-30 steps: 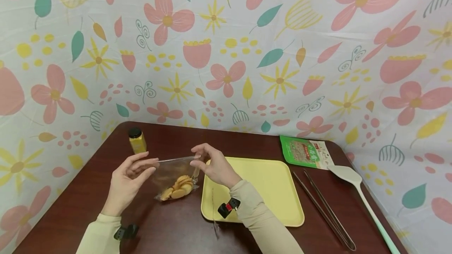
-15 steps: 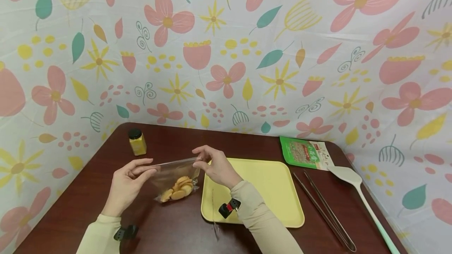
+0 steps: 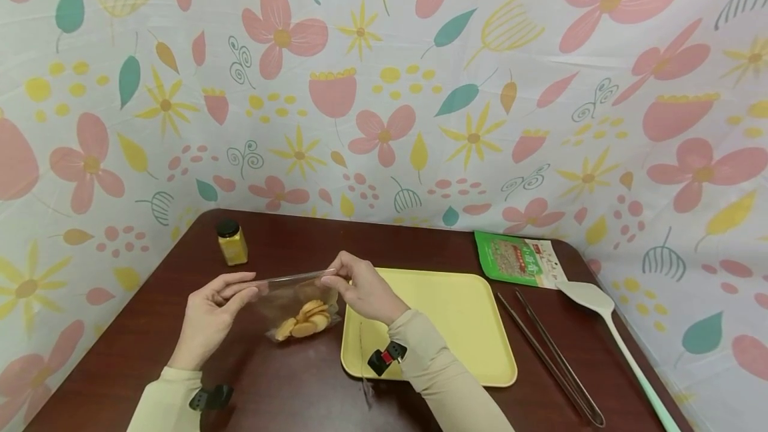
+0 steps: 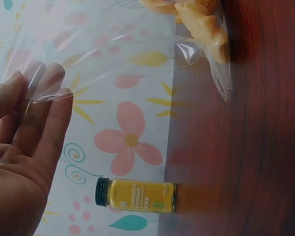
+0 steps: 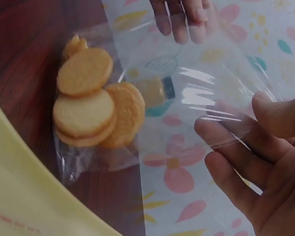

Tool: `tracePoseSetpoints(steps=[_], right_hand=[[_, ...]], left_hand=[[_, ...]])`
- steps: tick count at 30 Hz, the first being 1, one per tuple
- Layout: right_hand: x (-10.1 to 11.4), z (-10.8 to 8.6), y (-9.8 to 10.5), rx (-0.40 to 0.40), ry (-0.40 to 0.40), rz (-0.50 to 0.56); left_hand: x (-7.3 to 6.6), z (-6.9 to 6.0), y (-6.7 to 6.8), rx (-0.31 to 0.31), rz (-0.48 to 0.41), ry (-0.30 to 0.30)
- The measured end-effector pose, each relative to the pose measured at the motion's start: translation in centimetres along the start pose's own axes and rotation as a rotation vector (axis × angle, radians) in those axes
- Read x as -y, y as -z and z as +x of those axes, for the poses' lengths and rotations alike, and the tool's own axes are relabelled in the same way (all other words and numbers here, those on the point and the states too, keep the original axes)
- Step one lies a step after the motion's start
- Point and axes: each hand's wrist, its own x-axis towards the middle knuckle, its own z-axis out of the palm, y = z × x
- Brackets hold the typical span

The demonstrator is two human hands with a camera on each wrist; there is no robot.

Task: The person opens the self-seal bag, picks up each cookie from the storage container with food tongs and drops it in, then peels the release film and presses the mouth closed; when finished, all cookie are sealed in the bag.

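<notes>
A clear plastic bag (image 3: 287, 293) with several round, golden biscuits (image 3: 305, 321) at its bottom hangs between both hands, left of the yellow tray. My left hand (image 3: 207, 317) pinches one top corner, thumb in front and fingers behind, as the left wrist view also shows. The other top corner is between the thumb and fingers of my right hand (image 3: 371, 293), which is over the tray's left edge. In the right wrist view the biscuits (image 5: 83, 110) lie overlapped inside the see-through film. The bag's top edge is drawn fairly straight.
A turmeric powder jar (image 3: 233, 243) with a black lid stands at the back left. Right of the yellow tray (image 3: 456, 325) lie metal tongs (image 3: 549, 359), a white spatula (image 3: 594, 297) and a green food packet (image 3: 510, 259). A patterned cloth (image 3: 384, 85) hangs behind the table.
The left hand's raised fingers have come down onto the bag's top edge. The right hand has shifted slightly left and down with its corner. Jar, tray and utensils have not moved.
</notes>
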Motion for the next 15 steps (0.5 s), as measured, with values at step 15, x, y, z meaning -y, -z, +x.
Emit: tracePoseSetpoints(steps=[15], right_hand=[[3.3, 0.5, -0.5, -0.115, 0.099, 0.188]], left_hand=[[0.4, 0.0, 0.4, 0.104, -0.274, -0.064]])
